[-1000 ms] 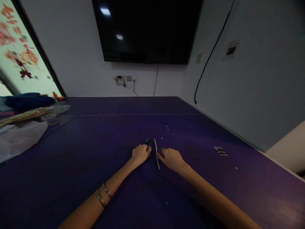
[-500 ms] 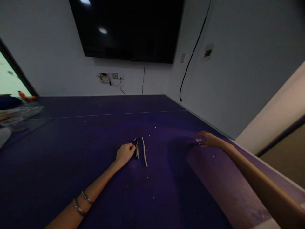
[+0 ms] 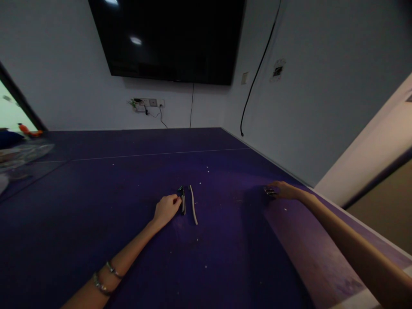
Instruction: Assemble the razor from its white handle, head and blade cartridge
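Observation:
My left hand (image 3: 166,209) rests on the purple surface, its thumb and forefinger pinched against the handle of a razor (image 3: 183,204). The razor lies with its head pointing away from me. Just right of it lies a slender, pale, slightly curved stick (image 3: 193,205), probably a toothbrush, touched by neither hand. Far to the right, my right hand (image 3: 285,190) is low over the surface. Its fingers curl onto a small clear, shiny object (image 3: 269,192), partly covered by them; its kind does not show.
Small white specks dot the purple surface (image 3: 222,240). Clear plastic wrapping (image 3: 35,151) and an orange item (image 3: 29,130) are at the far left. A wall-mounted screen (image 3: 170,38), sockets (image 3: 151,102) and a hanging black cable (image 3: 254,79) stand beyond; a wall borders the right side.
My right hand has lowered and closed its fingers over the clear shiny object. My left hand keeps its place at the razor. The whole view has shifted slightly.

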`<state>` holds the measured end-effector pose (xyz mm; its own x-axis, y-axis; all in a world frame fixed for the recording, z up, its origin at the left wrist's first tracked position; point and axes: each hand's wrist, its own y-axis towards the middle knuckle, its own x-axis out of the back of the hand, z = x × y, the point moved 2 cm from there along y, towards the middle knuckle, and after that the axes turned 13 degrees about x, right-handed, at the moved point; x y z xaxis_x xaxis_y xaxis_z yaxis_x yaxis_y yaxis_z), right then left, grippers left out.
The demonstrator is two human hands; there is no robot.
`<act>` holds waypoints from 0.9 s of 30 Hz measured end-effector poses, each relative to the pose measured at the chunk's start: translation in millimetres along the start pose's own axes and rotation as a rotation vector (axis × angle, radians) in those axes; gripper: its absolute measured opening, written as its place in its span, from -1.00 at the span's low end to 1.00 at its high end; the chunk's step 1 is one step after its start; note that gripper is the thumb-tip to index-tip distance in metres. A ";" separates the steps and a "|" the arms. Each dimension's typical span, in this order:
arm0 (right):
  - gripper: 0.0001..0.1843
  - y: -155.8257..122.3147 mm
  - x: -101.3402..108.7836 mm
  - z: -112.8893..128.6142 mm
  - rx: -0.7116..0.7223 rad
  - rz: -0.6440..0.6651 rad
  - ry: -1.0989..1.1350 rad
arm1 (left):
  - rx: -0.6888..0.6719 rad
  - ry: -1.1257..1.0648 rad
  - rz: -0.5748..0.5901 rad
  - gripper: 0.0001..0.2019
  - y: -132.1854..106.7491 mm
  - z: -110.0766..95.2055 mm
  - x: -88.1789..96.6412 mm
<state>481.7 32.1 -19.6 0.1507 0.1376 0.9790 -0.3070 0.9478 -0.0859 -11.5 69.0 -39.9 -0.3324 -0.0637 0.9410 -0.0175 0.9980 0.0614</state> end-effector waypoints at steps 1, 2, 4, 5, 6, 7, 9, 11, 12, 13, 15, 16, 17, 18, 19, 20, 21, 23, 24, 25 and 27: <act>-0.56 0.5 -0.1 0.0 -0.001 0.000 -0.001 | 0.003 0.000 0.002 -0.65 -0.1 0.0 0.1; -0.57 0.9 -0.1 0.2 0.000 0.001 -0.001 | 0.005 0.000 0.006 -0.65 -0.3 -0.1 0.2; -0.62 1.5 0.4 1.1 0.004 0.003 0.000 | 0.004 -0.002 0.014 -0.65 -0.7 -0.3 0.7; -0.64 1.8 0.9 1.5 0.005 0.003 0.001 | 0.001 -0.002 0.016 -0.65 -0.8 -0.4 0.8; -0.66 2.1 1.8 1.9 0.006 0.001 0.003 | -0.004 -0.003 0.017 -0.64 -1.0 -0.5 0.9; -0.66 2.6 2.8 2.1 0.003 -0.003 0.003 | -0.007 -0.003 0.016 -0.64 -1.1 -0.5 0.8; -0.65 4.5 5.6 2.7 -0.009 -0.021 0.000 | -0.006 -0.005 0.010 -0.64 -1.3 -0.4 0.5; -0.60 8.8 8.3 4.9 -0.012 -0.046 0.002 | -0.003 -0.006 0.004 -0.65 -1.6 -0.4 -0.1; -0.57 12.3 9.3 7.2 -0.004 -0.062 0.009 | -0.001 -0.006 0.001 -0.65 -1.7 -0.5 -0.4; -0.54 16.7 9.7 10.8 0.011 -0.079 0.019 | -0.001 -0.007 -0.002 -0.66 -1.9 -0.6 -0.5; -0.50 28.4 8.8 22.3 0.052 -0.107 0.045 | 0.003 -0.012 -0.005 -0.66 -2.1 -0.8 -0.6; -0.48 35.4 7.5 30.5 0.080 -0.121 0.058 | 0.006 -0.017 -0.006 -0.66 -2.1 -0.9 -0.5; -0.47 43.0 5.9 40.6 0.117 -0.137 0.074 | 0.007 -0.023 -0.007 -0.66 -2.2 -0.9 -0.3; -0.46 50.8 4.0 52.4 0.162 -0.151 0.093 | 0.007 -0.028 -0.007 -0.66 -2.3 -0.9 -0.1; -0.47 58.6 2.2 66.0 0.219 -0.172 0.118 | 0.005 -0.033 -0.007 -0.66 -2.4 -0.9 0.0; -0.48 66.1 0.3 80.8 0.279 -0.190 0.145 | 0.001 -0.036 -0.007 -0.66 -2.6 -0.9 0.2; -0.49 73.3 -1.6 96.5 0.333 -0.200 0.169 | -0.004 -0.037 -0.008 -0.65 -2.8 -0.9 0.3; -0.51 85.9 -5.5 128.4 0.413 -0.204 0.199 | -0.005 -0.037 -0.012 -0.65 -3.1 -0.7 0.3; -0.51 91.3 -7.4 144.0 0.455 -0.198 0.214 | -0.003 -0.036 -0.013 -0.65 -3.2 -0.6 0.1; -0.51 96.0 -9.3 158.9 0.495 -0.190 0.227 | -0.002 -0.035 -0.015 -0.66 -3.2 -0.5 -0.1; -0.52 103.4 -12.9 185.2 0.568 -0.184 0.249 | 0.002 -0.035 -0.015 -0.66 -3.2 -0.4 -0.9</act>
<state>274.0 75.1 -6.8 0.4412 0.1146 0.8901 -0.6941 0.6723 0.2575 -10.8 65.9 -40.8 -0.3648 -0.0787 0.9278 -0.0245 0.9969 0.0749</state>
